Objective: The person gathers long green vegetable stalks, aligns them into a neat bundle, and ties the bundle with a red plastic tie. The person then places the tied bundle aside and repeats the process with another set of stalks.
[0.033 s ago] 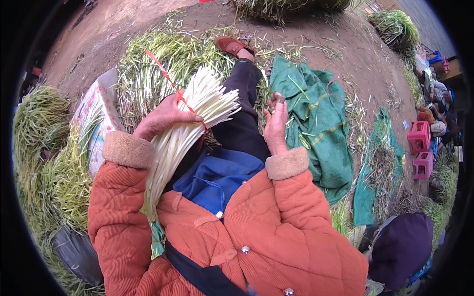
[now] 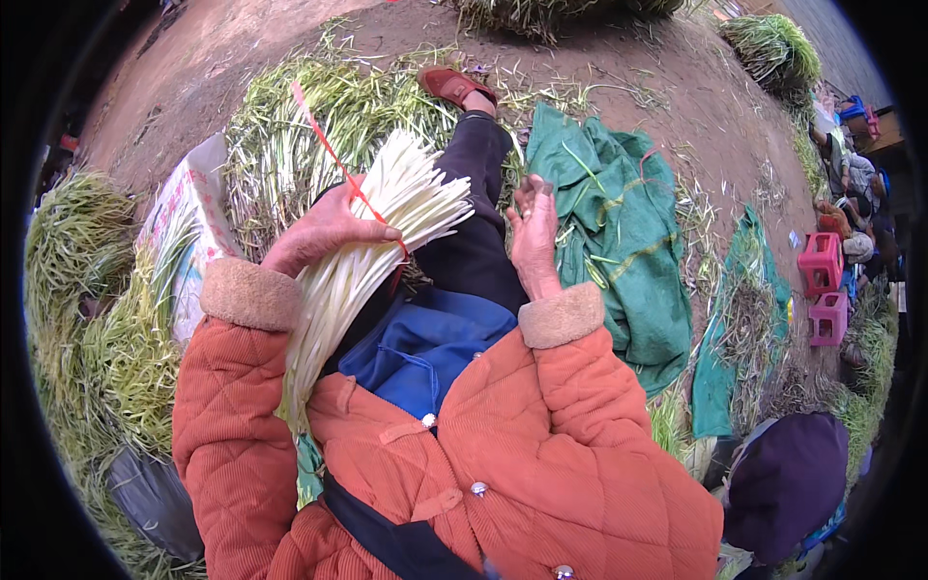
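A: Left hand [image 2: 324, 230]?
B: Wrapped around a bundle of pale white stalks [image 2: 372, 237], cut ends fanned out toward the far right, green tips trailing near over the orange jacket [image 2: 541, 454].
A: Anything on that bundle?
B: A thin red band [image 2: 333, 155], running up and far-left from the grip.
A: Right hand [image 2: 535, 237]?
B: Open, fingers loosely spread, gripping nothing; hovering over the dark trouser leg [image 2: 474, 222], just left of a rumpled green cloth [image 2: 619, 232].
A: Around them?
B: Heaps of green stalks [image 2: 290, 135] on the dirt ground [image 2: 628, 58] to the left and far. Pink stools [image 2: 824, 285] well apart at the right.
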The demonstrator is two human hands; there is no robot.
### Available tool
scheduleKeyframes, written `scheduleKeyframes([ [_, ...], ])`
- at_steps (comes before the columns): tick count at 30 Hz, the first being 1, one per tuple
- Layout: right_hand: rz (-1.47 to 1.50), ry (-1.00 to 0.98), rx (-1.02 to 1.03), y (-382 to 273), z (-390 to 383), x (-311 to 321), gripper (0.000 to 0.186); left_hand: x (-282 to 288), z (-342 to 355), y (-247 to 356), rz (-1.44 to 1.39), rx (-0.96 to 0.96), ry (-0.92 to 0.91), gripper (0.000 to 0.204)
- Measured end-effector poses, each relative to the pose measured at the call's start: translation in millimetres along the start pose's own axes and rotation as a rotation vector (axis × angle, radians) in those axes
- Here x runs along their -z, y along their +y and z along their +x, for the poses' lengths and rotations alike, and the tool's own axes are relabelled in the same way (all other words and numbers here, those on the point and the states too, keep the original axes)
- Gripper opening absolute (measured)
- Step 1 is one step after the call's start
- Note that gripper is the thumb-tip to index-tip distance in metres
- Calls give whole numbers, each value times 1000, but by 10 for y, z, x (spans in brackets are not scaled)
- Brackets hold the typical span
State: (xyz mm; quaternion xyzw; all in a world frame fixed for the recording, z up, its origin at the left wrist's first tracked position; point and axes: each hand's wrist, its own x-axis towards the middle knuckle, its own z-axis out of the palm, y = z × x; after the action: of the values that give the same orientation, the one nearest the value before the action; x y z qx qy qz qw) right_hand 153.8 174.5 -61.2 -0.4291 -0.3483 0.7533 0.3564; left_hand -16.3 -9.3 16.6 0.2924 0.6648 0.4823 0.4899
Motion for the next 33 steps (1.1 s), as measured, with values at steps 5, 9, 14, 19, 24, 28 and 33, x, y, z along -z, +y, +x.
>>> scheduleKeyframes([
  [5, -103, -599, 355, 476, 146, -340, 46, -112, -21, 70, 395, -15, 62, 109],
  [9, -263, -242, 343, 576, 104, -641, 35, -241, -74, -9, 804, 10, 157, 112],
  [14, -386, -320, 437, 518, 237, -723, 27, -62, 90, -183, 469, 55, 129, 105],
  [19, -523, -156, 675, -19, -126, -137, 22, -38, 91, -246, 509, 114, 104, 101],
  [24, -1300, -657, 812, 8, -739, -50, 23, -89, 136, -272, 531, 32, 110, 100],
  [28, -709, -970, 451, 30, -644, -103, 7, -83, 151, -302, 572, 4, 130, 100],
  [33, -110, -698, 142, -320, -304, -195, 12, -175, 109, -287, 689, 69, 178, 101],
])
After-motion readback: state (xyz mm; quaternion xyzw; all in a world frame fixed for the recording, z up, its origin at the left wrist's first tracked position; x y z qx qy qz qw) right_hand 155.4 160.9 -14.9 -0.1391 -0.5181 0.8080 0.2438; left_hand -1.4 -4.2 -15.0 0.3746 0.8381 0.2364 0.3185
